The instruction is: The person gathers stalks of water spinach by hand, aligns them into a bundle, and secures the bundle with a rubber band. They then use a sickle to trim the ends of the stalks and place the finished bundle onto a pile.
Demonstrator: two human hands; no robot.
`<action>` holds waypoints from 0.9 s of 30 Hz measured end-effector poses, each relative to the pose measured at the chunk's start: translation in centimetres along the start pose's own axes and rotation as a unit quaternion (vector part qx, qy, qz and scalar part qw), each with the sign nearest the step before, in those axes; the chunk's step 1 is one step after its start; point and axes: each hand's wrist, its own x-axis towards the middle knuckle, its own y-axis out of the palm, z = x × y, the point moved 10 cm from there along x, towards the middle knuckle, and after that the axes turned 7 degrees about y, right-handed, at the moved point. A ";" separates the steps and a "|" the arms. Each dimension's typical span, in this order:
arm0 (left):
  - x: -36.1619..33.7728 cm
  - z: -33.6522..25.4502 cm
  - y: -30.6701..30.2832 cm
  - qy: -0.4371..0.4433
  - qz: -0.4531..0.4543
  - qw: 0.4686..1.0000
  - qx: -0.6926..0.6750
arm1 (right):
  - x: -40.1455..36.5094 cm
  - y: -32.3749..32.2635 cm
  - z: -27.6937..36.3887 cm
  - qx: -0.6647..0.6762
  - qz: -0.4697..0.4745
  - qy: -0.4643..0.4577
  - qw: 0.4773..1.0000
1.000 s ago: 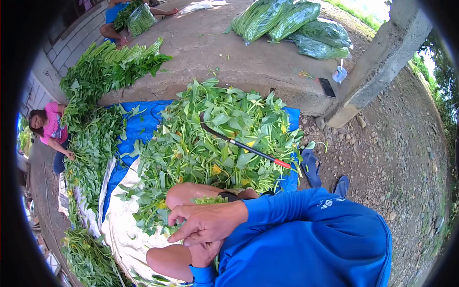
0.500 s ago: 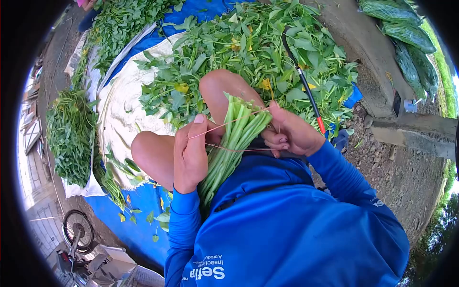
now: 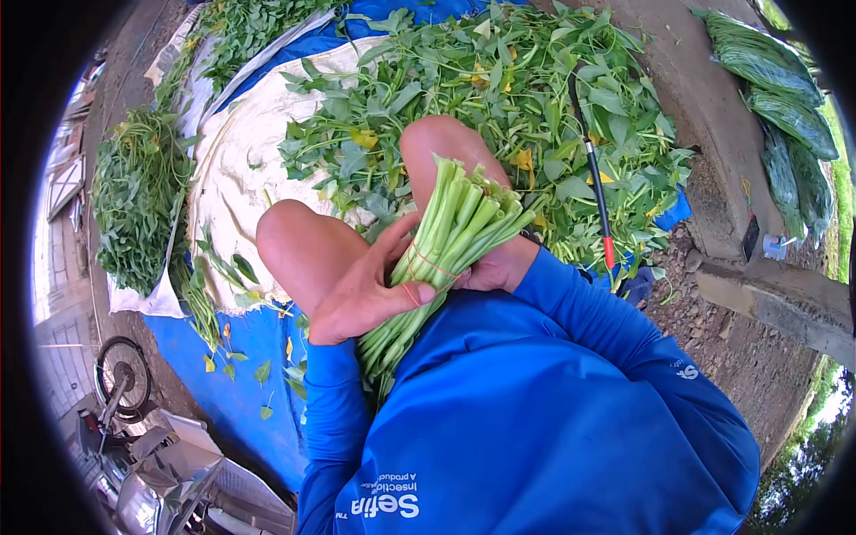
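A bundle of cut green stems [image 3: 459, 209], like those of a leafy vegetable, lies slantwise across my lap with its cut ends toward my knees. My left hand [image 3: 366, 290] grips its left side, the thumb across the front. A thin reddish rubber band [image 3: 432, 265] runs around the stems, and part of it is caught at my left thumb. Against the right side of the bundle is my right hand [image 3: 504, 265], its fingers mostly hidden behind the stems. Loose leafy greens [image 3: 499, 98] lie heaped beyond my knees.
A black pole with a red end [image 3: 596, 178] rests on the heap. Leafy bunches [image 3: 138, 205] sit at left by a pale sack [image 3: 236, 169] on blue tarp [image 3: 232, 357]. Wrapped green bundles [image 3: 771, 89] lie at upper right. A wheel [image 3: 123, 379] stands at lower left.
The rubber band, stretched between both hands before, now sits close around the stems. My left hand has closed onto the bundle, and my right hand has moved in behind it.
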 end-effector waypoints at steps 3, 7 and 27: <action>-0.6 1.7 -1.0 -0.069 -0.058 0.984 -0.157 | 1.5 1.5 0.9 -0.024 0.048 -0.006 0.999; -0.6 -0.6 0.2 -0.006 -0.047 0.909 -0.414 | 0.9 2.5 2.0 -0.069 0.038 -0.018 0.997; -1.9 -7.5 -3.1 0.105 -0.069 0.991 -0.038 | -5.8 17.2 9.4 -0.194 0.132 -0.398 0.887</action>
